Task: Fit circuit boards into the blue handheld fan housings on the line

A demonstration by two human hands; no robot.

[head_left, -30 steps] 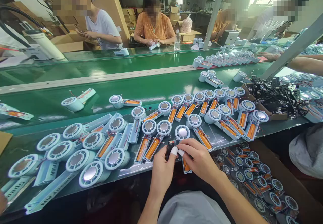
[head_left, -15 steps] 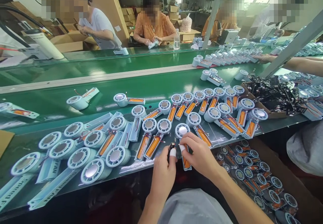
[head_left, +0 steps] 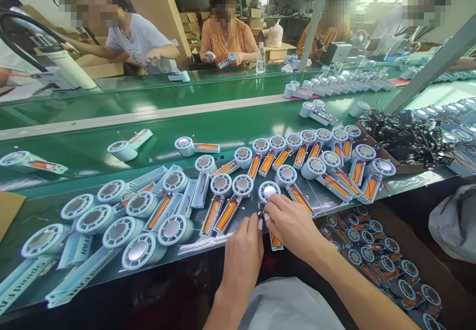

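Note:
My left hand (head_left: 243, 246) is closed in a pinch on a small black circuit board (head_left: 260, 212), mostly hidden by the fingertips. My right hand (head_left: 292, 221) is pinched against the same spot, its fingertips meeting those of the left; what they grip is too small to make out. Beneath the right hand lies a light blue handheld fan body (head_left: 268, 190), its round head pointing away from me. The orange battery in its handle (head_left: 275, 241) shows below my wrist and overhangs the table edge. White covers sit on some of my fingertips.
Rows of similar fan bodies (head_left: 137, 251) line the bench on both sides. A carton of black circuit boards (head_left: 405, 139) stands at the right. More fans fill a box (head_left: 401, 265) below the edge. Beyond runs a green conveyor (head_left: 85, 127) with co-workers across it.
My hands have come together, the left fingertips moving up and right to meet the right ones, covering more of the board. Fans on the conveyor have shifted slightly right.

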